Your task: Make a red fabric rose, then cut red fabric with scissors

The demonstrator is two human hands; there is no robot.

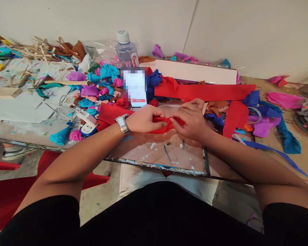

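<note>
Both hands pinch a red fabric strip [159, 129] above the near edge of the table. My left hand [146, 119], with a metal watch at the wrist, has thumb and fingers closed on the strip's left part. Opposite it, my right hand [191, 119] grips the strip between thumb and fingertips. The strip is folded between the hands; part of it is hidden by the fingers. More red cloth [111, 114] lies under and left of my left wrist. Beyond the hands, a long red strip [207, 91] stretches rightward, and another red piece [236, 118] hangs down from it.
A lit phone [135, 87] leans before a water bottle [127, 51]. Coloured cloth scraps [89, 90] and a power strip [89, 128] lie to the left, with green-handled pliers [45, 91] and wood sticks [41, 49] farther off. A tape roll [258, 114] sits at right.
</note>
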